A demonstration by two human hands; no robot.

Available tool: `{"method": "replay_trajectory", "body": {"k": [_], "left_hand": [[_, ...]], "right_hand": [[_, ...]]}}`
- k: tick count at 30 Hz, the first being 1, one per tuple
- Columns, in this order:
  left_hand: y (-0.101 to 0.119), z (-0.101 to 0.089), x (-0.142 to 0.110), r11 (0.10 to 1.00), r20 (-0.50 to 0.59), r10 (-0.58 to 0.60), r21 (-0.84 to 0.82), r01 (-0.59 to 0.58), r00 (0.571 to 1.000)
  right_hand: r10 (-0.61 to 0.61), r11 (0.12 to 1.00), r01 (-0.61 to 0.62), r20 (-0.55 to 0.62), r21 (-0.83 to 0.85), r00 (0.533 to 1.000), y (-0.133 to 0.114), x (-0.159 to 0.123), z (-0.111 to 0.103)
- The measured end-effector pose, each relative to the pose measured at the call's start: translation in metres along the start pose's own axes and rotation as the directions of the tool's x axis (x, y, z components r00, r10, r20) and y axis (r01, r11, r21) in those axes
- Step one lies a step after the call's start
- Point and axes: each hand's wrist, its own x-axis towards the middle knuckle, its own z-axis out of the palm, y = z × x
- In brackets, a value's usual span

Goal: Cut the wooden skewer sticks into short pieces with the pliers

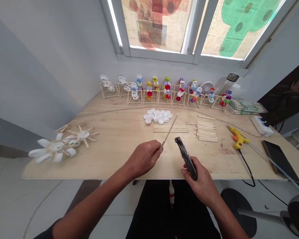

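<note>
My left hand [144, 157] pinches the near end of a thin wooden stick [169, 130], which slants up and away over the table. My right hand [200, 181] is wrapped round the handles of dark cutting pliers [185, 156], whose jaws point up toward the stick's lower part without touching it. Both hands hover over the front middle of the light wooden table [114, 156]. Behind them lie a row of long sticks [170, 129], a pile of short flat sticks [206, 130] and a heap of white bottle caps [157, 116].
A yellow glue gun [237, 136] and its cable lie to the right, with a phone [279, 158] and a white power strip [262, 125] beyond. White cap-and-stick wheels [62, 145] sit at the left. Several stick-frame cap models [164, 91] line the back edge near a small fan [206, 87].
</note>
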Motion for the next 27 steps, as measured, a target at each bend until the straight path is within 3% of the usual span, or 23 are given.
{"method": "replay_trajectory", "body": {"k": [5, 9, 22, 27], "left_hand": [[0.013, -0.029, 0.002, 0.998, 0.175, 0.067, 0.006, -0.069, 0.982], [0.019, -0.042, 0.009, 0.995, 0.291, 0.093, 0.019, -0.102, 0.952], [0.032, -0.054, 0.042, 0.974, 0.525, 0.079, 0.142, -0.179, 0.848], [0.033, -0.057, 0.051, 0.99, 0.589, 0.046, 0.082, -0.117, 0.807]], "right_hand": [[-0.028, 1.0, 0.028, 0.048, 0.005, 0.998, -0.002, 0.001, 0.001], [-0.02, 1.0, 0.019, 0.081, 0.02, 0.996, -0.007, 0.0, 0.0], [-0.016, 0.985, -0.01, 0.145, 0.174, 0.989, -0.012, 0.003, -0.002], [0.005, 0.984, -0.034, 0.162, 0.176, 0.987, -0.012, 0.001, 0.0]]}}
